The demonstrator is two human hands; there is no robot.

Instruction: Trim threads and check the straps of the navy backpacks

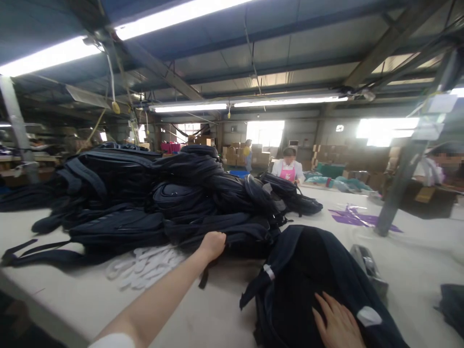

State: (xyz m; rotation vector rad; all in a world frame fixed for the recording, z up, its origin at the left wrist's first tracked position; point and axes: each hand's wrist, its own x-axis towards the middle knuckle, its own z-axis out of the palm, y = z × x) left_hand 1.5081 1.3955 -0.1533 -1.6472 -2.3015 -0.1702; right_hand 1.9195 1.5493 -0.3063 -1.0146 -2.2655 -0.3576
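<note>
My left hand is closed on the edge of a dark navy backpack at the front of a heap; the exact part in my fingers is hidden. Flat on the black back panel of another navy backpack rests my right hand, fingers spread. This nearer backpack lies at the lower right, its shoulder straps uppermost, with a white tag on the left one. Beside my left forearm is a bundle of white strips.
Many navy backpacks are piled across the white table. A metal box-like object stands right of the near backpack. A grey post rises by purple material. A person in a pink apron is across the table.
</note>
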